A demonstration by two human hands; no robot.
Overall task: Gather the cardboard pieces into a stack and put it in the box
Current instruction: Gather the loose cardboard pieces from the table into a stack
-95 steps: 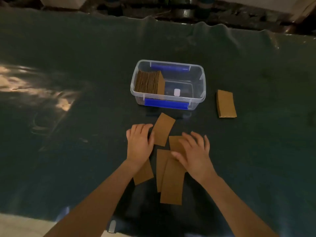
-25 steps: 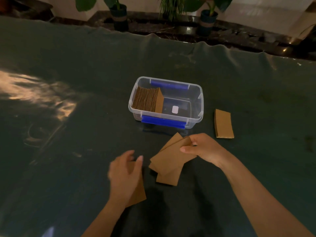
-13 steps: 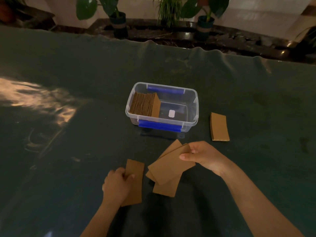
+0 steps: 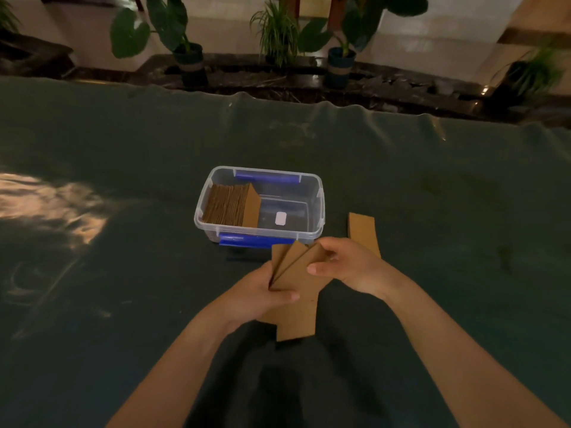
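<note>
At the frame's centre, the left hand (image 4: 259, 296) and right hand (image 4: 346, 265) both pinch a fanned handful of flat brown cardboard pieces (image 4: 293, 273), just below the clear plastic box with blue latches (image 4: 312, 211). They look light, stiff and prone to sliding, so gripping the long edges seems wisest. Half a second ago the left hand held a separate piece; now it has joined the fan.

No readable text anywhere.

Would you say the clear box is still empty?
No, the box already holds a row of cardboard pieces standing on edge at its left end.
</note>
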